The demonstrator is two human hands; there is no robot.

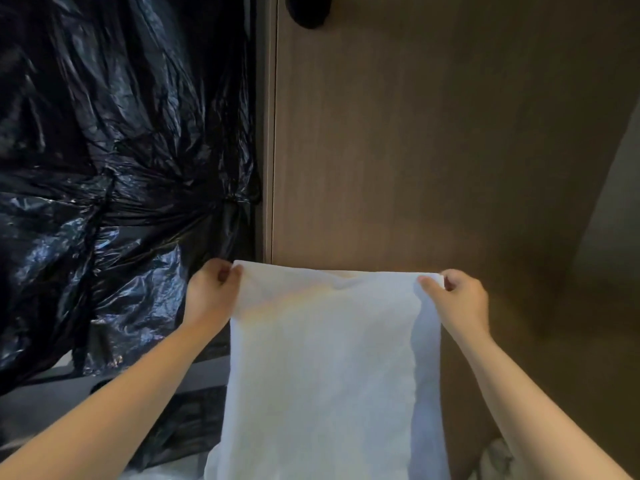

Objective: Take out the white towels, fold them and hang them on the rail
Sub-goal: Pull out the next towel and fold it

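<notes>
- A wood-grain cabinet door (433,133) with a dark knob (308,10) is filling the right side, suggesting a home or lodging room.
- Glossy black plastic bags (121,133) are bulging beside it.
- A white towel (322,358) is hanging in front.

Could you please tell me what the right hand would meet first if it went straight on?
Probably the brown wooden panel: the right hand, pinching a top corner of the white towel, points at it with nothing visible between, though depth is unclear.

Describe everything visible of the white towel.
The white towel is plain soft-looking cloth, hanging lengthwise before a brown wooden panel. The left hand and right hand each hold a top corner in a pinch grip, stretching its top edge. A second layer shows along its right side; its lower end leaves the picture.
</notes>
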